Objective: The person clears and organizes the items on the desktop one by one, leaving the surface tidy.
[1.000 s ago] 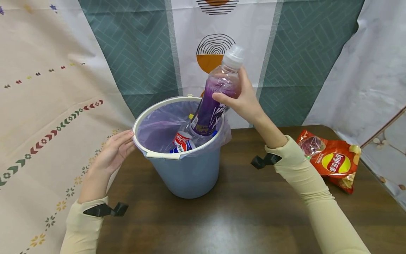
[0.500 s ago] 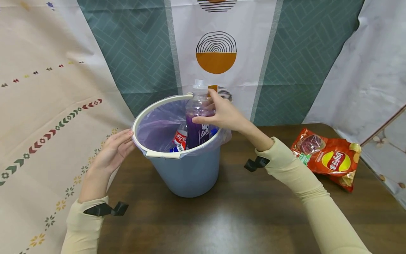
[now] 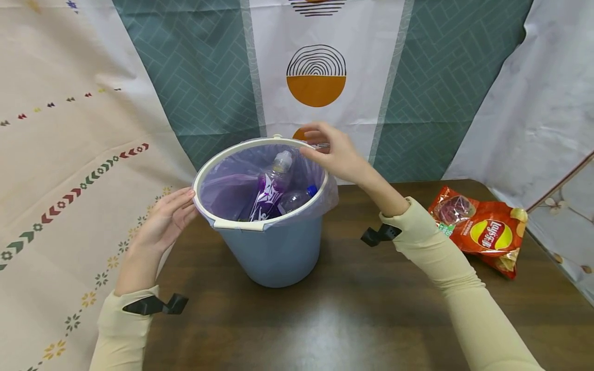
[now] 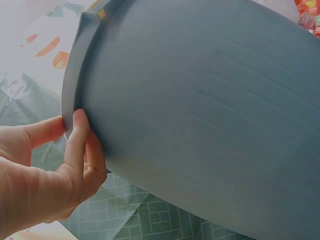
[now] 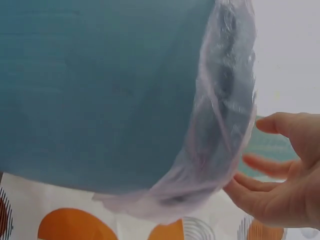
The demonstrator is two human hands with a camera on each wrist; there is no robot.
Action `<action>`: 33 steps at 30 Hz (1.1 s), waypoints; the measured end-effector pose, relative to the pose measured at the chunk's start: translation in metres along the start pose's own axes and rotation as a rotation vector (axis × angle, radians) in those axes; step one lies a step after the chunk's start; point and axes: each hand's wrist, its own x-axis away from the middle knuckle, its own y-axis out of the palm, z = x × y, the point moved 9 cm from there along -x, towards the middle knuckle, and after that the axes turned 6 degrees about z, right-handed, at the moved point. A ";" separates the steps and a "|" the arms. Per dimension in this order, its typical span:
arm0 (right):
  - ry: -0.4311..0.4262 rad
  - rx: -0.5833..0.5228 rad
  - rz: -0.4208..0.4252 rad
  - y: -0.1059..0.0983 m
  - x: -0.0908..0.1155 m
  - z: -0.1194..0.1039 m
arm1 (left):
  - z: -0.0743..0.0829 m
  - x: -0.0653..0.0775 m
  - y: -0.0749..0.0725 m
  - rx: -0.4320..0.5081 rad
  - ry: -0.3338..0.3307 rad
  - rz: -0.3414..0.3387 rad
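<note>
A blue bucket [image 3: 278, 257] with a cream rim and a purple plastic liner [image 3: 227, 193] stands on the table. My left hand [image 3: 169, 221] pinches its left rim; the left wrist view shows that hand [image 4: 60, 170] with thumb and fingers on opposite sides of the edge. Inside leans a bottle with a purple label [image 3: 266, 193] and clear cap, beside a clear bottle with a blue cap [image 3: 297, 198]. Over the back right rim my right hand [image 3: 336, 152] holds nothing, fingers loosely bent. In the right wrist view, that hand [image 5: 280, 175] is beside the liner's folded edge.
A red Lay's chip bag [image 3: 487, 232] lies at the right of the dark wooden table [image 3: 362, 309]. A patterned curtain [image 3: 320, 31] hangs close behind the bucket. Pale cloth [image 3: 69, 170] covers the left side.
The right hand lowered the purple drink bottle into the bucket and let go of it. The bottle now leans inside, and the hand has drawn back to the right rim. The left hand stayed put.
</note>
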 end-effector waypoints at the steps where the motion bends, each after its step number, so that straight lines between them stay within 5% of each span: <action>1: -0.003 0.002 0.003 -0.002 0.001 0.001 | 0.000 0.000 0.000 0.002 0.000 0.000; 21: -0.037 0.078 0.077 -0.035 0.015 0.028 | -0.001 -0.001 0.001 0.031 -0.001 -0.013; 33: -0.047 0.243 0.099 -0.055 0.033 0.065 | -0.002 -0.002 0.000 0.037 0.000 -0.023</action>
